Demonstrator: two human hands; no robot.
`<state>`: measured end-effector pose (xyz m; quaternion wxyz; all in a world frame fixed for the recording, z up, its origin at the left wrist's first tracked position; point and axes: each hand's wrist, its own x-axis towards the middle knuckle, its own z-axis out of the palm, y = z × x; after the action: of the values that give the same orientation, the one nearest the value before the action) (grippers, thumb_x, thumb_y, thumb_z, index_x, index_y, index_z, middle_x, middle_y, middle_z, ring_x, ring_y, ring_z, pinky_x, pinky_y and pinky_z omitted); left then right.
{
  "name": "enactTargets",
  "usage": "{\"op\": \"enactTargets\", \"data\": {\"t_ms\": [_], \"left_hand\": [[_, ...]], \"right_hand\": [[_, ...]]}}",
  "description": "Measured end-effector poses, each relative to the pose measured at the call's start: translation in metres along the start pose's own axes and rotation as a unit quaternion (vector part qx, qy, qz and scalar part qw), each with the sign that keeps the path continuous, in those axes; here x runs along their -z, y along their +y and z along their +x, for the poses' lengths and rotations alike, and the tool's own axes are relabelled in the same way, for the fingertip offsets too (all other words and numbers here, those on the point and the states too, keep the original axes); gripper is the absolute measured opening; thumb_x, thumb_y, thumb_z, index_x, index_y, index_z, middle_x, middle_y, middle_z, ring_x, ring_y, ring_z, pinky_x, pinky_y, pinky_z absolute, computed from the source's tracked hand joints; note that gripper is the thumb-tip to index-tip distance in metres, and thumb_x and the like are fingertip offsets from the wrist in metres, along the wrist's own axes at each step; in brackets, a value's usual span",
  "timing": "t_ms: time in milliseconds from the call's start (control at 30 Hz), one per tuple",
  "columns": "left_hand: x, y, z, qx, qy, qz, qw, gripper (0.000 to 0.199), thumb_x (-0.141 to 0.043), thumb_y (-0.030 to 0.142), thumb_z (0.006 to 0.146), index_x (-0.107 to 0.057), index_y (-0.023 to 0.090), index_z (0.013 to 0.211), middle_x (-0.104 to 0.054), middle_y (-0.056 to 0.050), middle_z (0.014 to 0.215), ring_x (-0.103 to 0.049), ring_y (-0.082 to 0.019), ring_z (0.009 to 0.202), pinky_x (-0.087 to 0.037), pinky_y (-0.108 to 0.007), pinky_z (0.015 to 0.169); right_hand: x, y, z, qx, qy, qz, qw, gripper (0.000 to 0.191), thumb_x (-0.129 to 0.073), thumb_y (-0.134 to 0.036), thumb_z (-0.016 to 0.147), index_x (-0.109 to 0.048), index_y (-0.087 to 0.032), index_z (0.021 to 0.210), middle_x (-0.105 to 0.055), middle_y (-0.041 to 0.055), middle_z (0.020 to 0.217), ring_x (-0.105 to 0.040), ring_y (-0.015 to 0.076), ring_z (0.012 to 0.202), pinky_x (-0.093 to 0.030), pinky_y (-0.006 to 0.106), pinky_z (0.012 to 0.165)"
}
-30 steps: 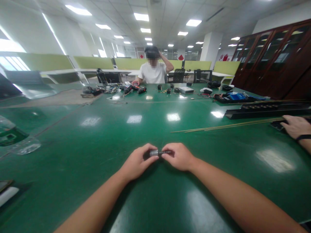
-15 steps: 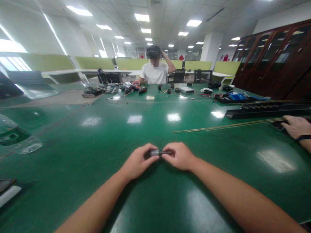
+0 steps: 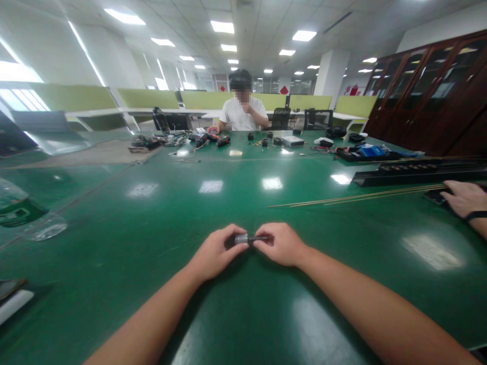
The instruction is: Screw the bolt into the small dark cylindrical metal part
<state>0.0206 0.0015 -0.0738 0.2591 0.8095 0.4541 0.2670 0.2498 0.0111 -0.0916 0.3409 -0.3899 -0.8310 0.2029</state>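
Just above the green tabletop [image 3: 243,314], my left hand [image 3: 213,254] pinches a short silver cylinder [image 3: 241,238] between thumb and fingers. A thin dark rod [image 3: 258,238] lies in line with the cylinder on its right side. My right hand [image 3: 282,245] grips this rod with thumb and fingertips. The two hands face each other closely, with the cylinder and rod level between them. Whether the rod is fixed into the cylinder I cannot tell. Fingers hide part of both pieces.
Long thin brass-coloured rods [image 3: 304,204] lie right of centre, near another person's hand [image 3: 464,198] and a black channel [image 3: 403,175]. A plastic bottle [image 3: 21,213] is at left. Across the table sits a person [image 3: 243,114] behind tools and small black parts.
The person across the table has lowered a raised arm from the head to near the chin. My hands and the pieces they hold have barely moved.
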Motion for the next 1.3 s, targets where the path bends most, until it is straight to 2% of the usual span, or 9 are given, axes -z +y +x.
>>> {"op": "enactTargets", "data": {"t_ms": [733,1300], "left_hand": [[0.003,-0.0015,0.0006,0.001,0.011,-0.001,1.0,0.026,-0.062,0.044,0.09,-0.065,0.024,0.107,-0.07,0.0,0.099,-0.065,-0.019,0.09,-0.047,-0.03,0.084],[0.0077,0.002,0.0014,0.011,0.024,-0.02,0.999,0.032,-0.061,0.047,0.088,-0.067,0.02,0.105,-0.07,-0.005,0.098,-0.065,-0.022,0.089,-0.05,-0.032,0.081]], "right_hand": [[0.0002,0.0001,0.0002,-0.015,0.012,-0.024,1.0,0.01,-0.067,-0.027,0.083,-0.071,-0.019,0.087,-0.068,0.0004,0.074,-0.056,0.0123,0.062,-0.038,0.023,0.059],[0.001,-0.0019,0.0,-0.025,0.002,-0.033,0.999,0.012,-0.067,-0.029,0.084,-0.071,-0.02,0.089,-0.068,0.0005,0.075,-0.056,0.0128,0.062,-0.039,0.023,0.059]]}}
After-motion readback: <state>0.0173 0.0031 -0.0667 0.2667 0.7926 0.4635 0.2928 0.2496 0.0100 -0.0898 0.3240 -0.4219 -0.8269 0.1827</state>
